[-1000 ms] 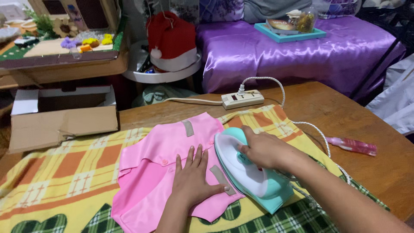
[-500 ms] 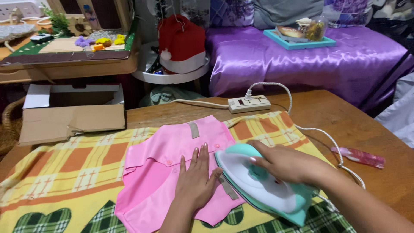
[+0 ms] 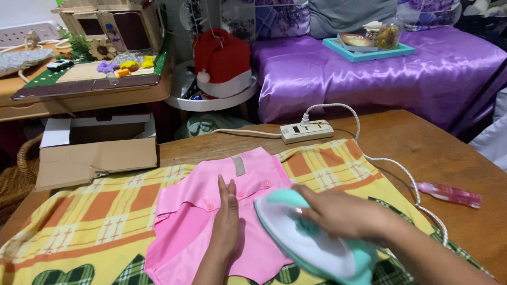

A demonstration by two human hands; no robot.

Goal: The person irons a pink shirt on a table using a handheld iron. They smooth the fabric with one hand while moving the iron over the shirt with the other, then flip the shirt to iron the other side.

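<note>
A small pink garment with buttons lies on a yellow and orange plaid blanket spread over a wooden table. My left hand rests on the garment, fingers together and pointing away from me. My right hand grips the handle of a teal and white iron, which sits on the garment's right side, right beside my left hand. The iron's white cord runs back to a power strip at the table's far edge.
A pink spray bottle lies on the table at right. Beyond the table are a cardboard box, a red and white hat on a round stand, a purple-covered couch with a teal tray, and a cluttered desk.
My right hand has slid the iron leftward over the garment toward my left hand. My left hand has drawn its fingers together and turned more onto its edge.
</note>
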